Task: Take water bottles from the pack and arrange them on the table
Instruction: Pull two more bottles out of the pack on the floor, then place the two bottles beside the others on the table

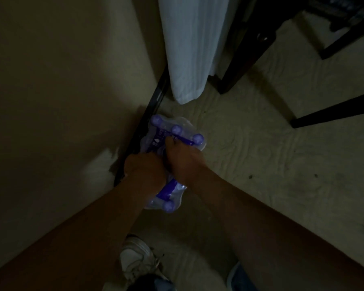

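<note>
A shrink-wrapped pack of water bottles [156, 133] with purple caps and purple labels stands on the patterned floor against the wall's dark baseboard. Three caps show along its far side and one cap [169, 206] at the near end. My left hand [144, 168] presses on the pack's middle near the wall. My right hand [182, 157] lies beside it, fingers curled into the plastic wrap on top. Both hands cover the middle of the pack, so the bottles there are hidden. The room is dim.
A beige wall [61, 101] fills the left. A white curtain [189, 49] hangs just beyond the pack. Dark furniture legs [246, 55] and another leg [332, 111] stand at the right on the pale floor. My white shoe [136, 257] is below the pack.
</note>
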The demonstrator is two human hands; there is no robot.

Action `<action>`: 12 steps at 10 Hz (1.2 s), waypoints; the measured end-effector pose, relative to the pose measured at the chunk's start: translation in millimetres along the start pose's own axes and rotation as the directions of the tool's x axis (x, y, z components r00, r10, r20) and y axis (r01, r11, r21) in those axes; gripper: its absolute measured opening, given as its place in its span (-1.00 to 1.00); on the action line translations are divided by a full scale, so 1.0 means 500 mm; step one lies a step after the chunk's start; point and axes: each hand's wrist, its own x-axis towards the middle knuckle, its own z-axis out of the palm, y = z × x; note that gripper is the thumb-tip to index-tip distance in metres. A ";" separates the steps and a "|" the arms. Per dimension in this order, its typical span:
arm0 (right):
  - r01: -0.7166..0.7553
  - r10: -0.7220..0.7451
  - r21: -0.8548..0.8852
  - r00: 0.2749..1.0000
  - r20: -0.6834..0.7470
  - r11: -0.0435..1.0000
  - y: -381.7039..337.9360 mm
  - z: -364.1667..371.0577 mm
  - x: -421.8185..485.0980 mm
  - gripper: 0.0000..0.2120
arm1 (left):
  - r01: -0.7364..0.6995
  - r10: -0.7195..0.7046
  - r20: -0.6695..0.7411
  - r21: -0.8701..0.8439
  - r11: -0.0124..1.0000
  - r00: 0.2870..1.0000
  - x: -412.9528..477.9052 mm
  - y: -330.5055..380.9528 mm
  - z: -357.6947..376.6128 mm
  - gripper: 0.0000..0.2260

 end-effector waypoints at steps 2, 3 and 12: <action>0.033 -0.027 0.040 0.987 -0.160 0.999 -0.027 -0.070 -0.053 -0.81 | -0.044 0.015 -0.099 -0.295 0.954 0.995 -0.099 -0.039 -0.045 -0.77; 0.013 -0.010 0.015 0.983 -0.184 1.000 -0.065 -0.137 -0.073 -0.74 | -0.089 0.030 -0.173 -0.342 0.935 0.984 -0.154 -0.067 -0.083 -0.77; 0.143 -0.042 0.230 0.918 -0.396 0.963 -0.143 -1.299 -0.557 -0.77 | -0.650 -0.113 -0.884 -0.414 0.638 0.453 -0.946 -0.079 -0.948 -0.73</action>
